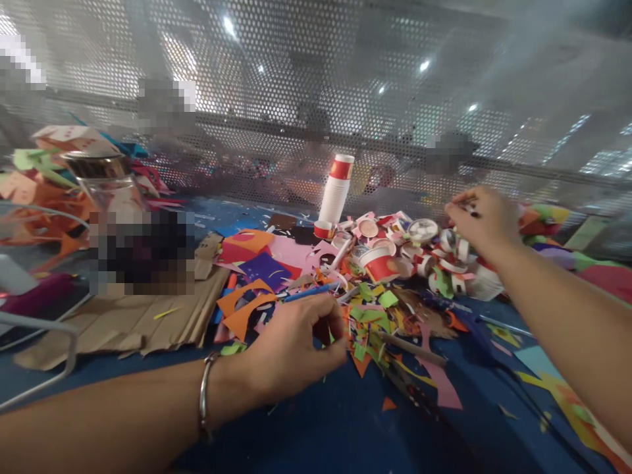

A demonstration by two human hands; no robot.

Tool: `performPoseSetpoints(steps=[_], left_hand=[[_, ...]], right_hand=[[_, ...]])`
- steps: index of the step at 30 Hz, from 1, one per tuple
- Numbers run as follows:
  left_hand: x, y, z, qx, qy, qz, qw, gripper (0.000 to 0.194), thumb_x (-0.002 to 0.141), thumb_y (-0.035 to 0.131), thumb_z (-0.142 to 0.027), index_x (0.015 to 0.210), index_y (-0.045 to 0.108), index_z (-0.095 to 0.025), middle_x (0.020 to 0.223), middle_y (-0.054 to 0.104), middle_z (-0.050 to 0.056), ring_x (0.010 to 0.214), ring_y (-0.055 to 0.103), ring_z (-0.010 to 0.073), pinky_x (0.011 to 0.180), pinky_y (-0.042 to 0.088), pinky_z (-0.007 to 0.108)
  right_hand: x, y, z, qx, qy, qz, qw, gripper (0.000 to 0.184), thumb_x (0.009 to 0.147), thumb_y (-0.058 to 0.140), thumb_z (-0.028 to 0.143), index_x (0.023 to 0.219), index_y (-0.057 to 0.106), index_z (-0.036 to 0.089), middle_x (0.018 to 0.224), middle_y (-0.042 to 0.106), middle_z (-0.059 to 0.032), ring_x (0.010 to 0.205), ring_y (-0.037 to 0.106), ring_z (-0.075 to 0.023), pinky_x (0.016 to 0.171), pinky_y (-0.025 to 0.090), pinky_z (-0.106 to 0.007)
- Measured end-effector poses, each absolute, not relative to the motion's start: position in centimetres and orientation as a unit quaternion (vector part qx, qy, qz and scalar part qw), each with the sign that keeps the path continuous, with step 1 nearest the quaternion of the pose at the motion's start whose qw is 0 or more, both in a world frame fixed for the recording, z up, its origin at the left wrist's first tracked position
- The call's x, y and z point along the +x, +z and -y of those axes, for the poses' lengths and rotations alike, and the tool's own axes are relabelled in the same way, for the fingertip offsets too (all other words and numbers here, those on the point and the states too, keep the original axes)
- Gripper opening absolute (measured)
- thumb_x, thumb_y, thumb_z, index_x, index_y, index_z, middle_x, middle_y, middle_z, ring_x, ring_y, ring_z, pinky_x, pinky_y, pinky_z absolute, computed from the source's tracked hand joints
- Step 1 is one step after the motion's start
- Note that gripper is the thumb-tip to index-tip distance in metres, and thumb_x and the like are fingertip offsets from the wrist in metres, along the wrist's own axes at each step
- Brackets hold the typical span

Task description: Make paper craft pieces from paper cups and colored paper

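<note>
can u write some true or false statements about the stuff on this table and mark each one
1. A silver metal bangle circles the left wrist. True.
2. The tall stack of red and white paper cups lies on its side. False: the stack stands upright.
3. Flat brown corrugated cardboard lies left of the green paper scraps. True.
4. The left hand grips the cup stack. False: that hand is near the paper scraps, apart from the stack.
5. The table has a white surface. False: it is dark blue.
</note>
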State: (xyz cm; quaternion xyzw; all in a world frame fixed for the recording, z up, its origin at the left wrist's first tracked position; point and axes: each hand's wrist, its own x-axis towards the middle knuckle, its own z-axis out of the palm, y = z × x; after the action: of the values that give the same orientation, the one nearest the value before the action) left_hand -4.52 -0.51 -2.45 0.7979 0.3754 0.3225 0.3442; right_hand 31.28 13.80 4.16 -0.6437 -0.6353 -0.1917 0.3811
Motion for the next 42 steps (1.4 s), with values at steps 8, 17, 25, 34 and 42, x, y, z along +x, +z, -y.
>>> performPoseSetpoints(steps=[8,17,25,34,42], left_hand=[[-4.5,-2.6,0.4,0.820,0.313,-0.355,0.324,0.008,0.073,0.060,-0.017,0.071,0.054,-0.021,0.073,0.061,0.001,0.065,0.054,0.0143,0.060,0.042,0.031],[-4.5,-3.1,-0.2,0.819,0.307,-0.367,0.316,0.004,0.085,0.059,-0.023,0.084,0.062,-0.020,0.080,0.068,0.003,0.071,0.061,0.0162,0.065,0.046,0.032],[-4.5,-3.2,-0.3,0.818,0.309,-0.362,0.324,0.009,0.086,0.059,-0.021,0.092,0.065,-0.019,0.086,0.069,0.005,0.076,0.063,0.0174,0.068,0.048,0.033],[-4.5,-3.3,-0.6,0.828,0.302,-0.352,0.316,0.012,0.084,0.058,-0.019,0.092,0.066,-0.018,0.086,0.070,0.002,0.077,0.065,0.0148,0.070,0.052,0.031],[-4.6,-3.5,-0.6,0.821,0.303,-0.370,0.311,0.014,0.081,0.059,-0.018,0.091,0.068,-0.018,0.087,0.072,0.002,0.076,0.066,0.0155,0.070,0.053,0.033]], right_hand=[[26.7,1.6,-7.8,-0.586,-0.180,0.694,0.377,0.013,0.087,0.064,0.026,0.098,0.065,0.021,0.089,0.074,-0.0140,0.082,0.068,-0.0275,0.074,0.046,-0.036],[26.3,0.6,-4.9,-0.552,-0.142,0.744,0.349,0.013,0.092,0.059,0.028,0.102,0.066,0.023,0.084,0.072,-0.0088,0.070,0.065,-0.0245,0.070,0.045,-0.036],[28.3,0.9,-6.6,-0.554,-0.163,0.770,0.272,0.016,0.089,0.064,0.025,0.104,0.066,0.023,0.096,0.074,-0.0127,0.087,0.066,-0.0294,0.071,0.044,-0.035],[29.4,0.4,-11.0,-0.527,-0.153,0.815,0.185,0.029,0.080,0.066,0.030,0.107,0.071,0.022,0.093,0.073,-0.0110,0.099,0.061,-0.0351,0.082,0.049,-0.044],[29.2,1.4,-10.9,-0.526,-0.134,0.811,0.219,0.016,0.076,0.069,0.025,0.092,0.070,0.022,0.080,0.068,-0.0047,0.076,0.062,-0.0240,0.067,0.048,-0.033]])
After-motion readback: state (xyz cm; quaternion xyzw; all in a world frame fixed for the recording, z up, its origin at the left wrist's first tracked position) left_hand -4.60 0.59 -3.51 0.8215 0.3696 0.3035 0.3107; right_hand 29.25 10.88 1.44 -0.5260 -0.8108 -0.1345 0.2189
